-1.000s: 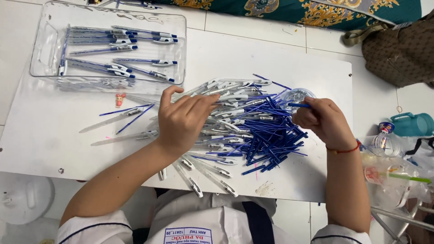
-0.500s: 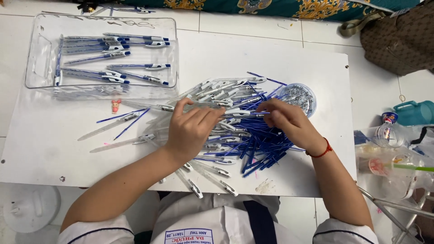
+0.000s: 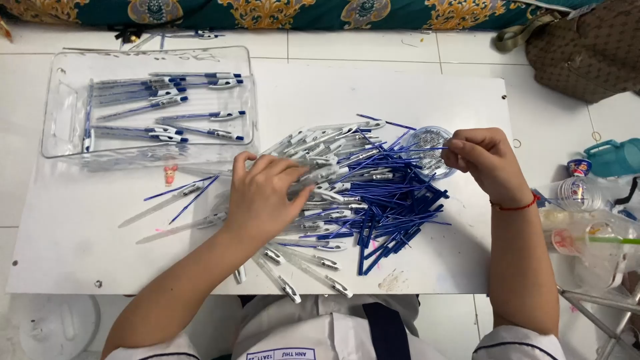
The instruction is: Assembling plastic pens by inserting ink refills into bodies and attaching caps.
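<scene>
A heap of clear pen barrels [image 3: 327,150] and blue ink refills [image 3: 387,207] lies in the middle of a white table [image 3: 80,253]. My left hand [image 3: 263,193] rests on the heap's left side, fingers curled around a clear pen barrel. My right hand [image 3: 483,160] is at the heap's right edge, pinching a thin blue refill beside a small round clear dish [image 3: 430,143] of tiny parts.
A clear plastic tray [image 3: 63,113] with several assembled pens stands at the table's back left. A tiny pink figure [image 3: 171,175] sits in front of it. Plastic cups [image 3: 587,220], a teal container [image 3: 617,157] and a brown bag [image 3: 587,47] lie to the right.
My right hand has pulled out of the heap to the right, now pinching a refill by the dish. My left hand has shifted a little to the right, gripping a barrel.
</scene>
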